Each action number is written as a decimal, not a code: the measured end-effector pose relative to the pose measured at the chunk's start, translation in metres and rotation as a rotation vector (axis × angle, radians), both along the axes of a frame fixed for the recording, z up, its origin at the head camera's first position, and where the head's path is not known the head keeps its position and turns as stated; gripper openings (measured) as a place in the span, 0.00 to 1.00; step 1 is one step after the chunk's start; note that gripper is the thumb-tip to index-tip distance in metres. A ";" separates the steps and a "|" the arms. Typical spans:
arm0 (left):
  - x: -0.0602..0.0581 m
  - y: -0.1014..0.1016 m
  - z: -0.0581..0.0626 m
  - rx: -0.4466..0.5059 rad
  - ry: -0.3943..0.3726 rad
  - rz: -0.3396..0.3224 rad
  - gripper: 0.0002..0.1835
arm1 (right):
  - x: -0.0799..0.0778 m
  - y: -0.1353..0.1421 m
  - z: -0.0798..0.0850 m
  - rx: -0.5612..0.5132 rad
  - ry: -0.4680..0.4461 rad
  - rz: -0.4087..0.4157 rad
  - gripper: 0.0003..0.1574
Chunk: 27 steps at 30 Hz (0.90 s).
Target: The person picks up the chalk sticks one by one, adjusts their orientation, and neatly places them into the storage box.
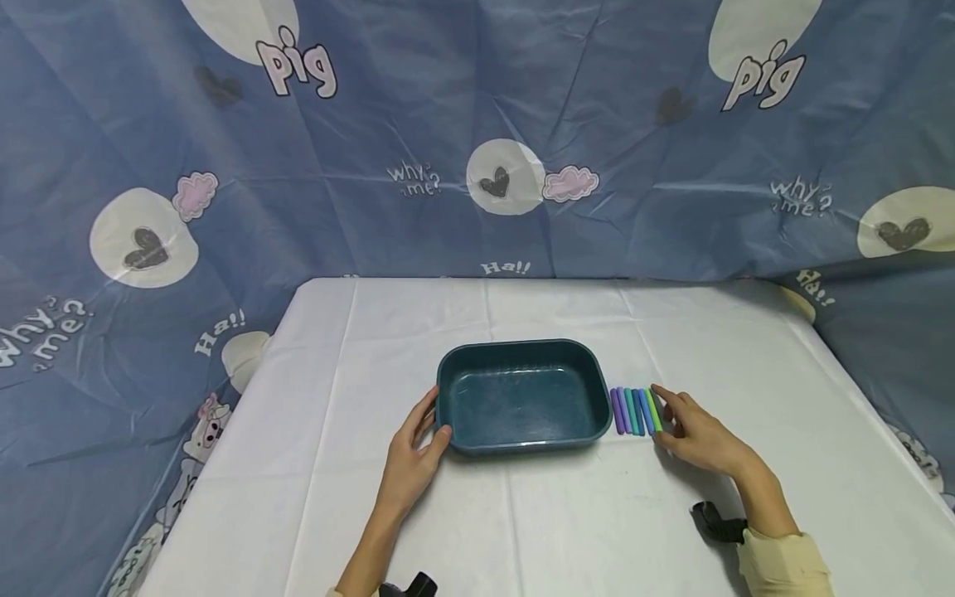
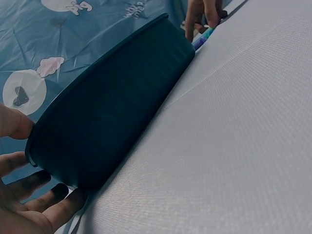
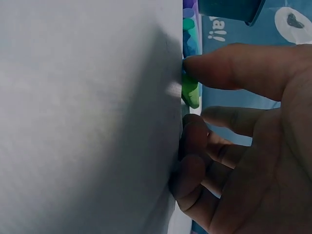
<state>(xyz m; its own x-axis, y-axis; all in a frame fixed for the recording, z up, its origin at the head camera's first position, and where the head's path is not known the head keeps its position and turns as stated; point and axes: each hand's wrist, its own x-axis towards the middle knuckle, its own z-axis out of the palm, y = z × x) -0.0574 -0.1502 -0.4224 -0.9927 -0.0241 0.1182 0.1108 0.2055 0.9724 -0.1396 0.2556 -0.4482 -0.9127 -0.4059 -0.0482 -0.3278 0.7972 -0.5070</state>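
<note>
A dark teal rectangular dish (image 1: 522,446) stands on the white cloth. My left hand (image 1: 412,460) is at its left end, the thumb by the near corner and the fingers spread along the outer wall. In the left wrist view, those fingers (image 2: 58,207) reach low on the dish. Right of the dish lies a row of several short, slim sticks (image 1: 629,412) in purple, teal and blue, with a green stick (image 1: 654,410) at the outer end. My right hand (image 1: 700,435) is beside that end, thumb and index finger near the green stick's two ends, the other fingers bent near the cloth.
White cloth (image 1: 552,514) covers the table. A blue printed curtain (image 1: 418,108) hangs behind it and round both sides. Black straps (image 1: 718,524) and pale sleeves are at my wrists.
</note>
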 end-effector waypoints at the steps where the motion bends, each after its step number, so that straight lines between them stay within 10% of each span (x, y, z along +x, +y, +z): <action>1: 0.000 0.000 0.000 0.002 0.001 0.000 0.32 | -0.001 0.000 0.001 0.006 0.001 0.002 0.44; 27: -0.001 -0.001 -0.001 0.011 -0.004 0.002 0.31 | -0.011 -0.001 0.005 -0.017 -0.105 0.009 0.44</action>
<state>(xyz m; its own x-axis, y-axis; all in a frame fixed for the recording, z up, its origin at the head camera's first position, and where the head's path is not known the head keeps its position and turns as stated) -0.0584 -0.1516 -0.4238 -0.9931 -0.0276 0.1140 0.1065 0.1953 0.9750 -0.1507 0.2545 -0.4432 -0.8994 -0.4152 -0.1368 -0.2786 0.7856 -0.5524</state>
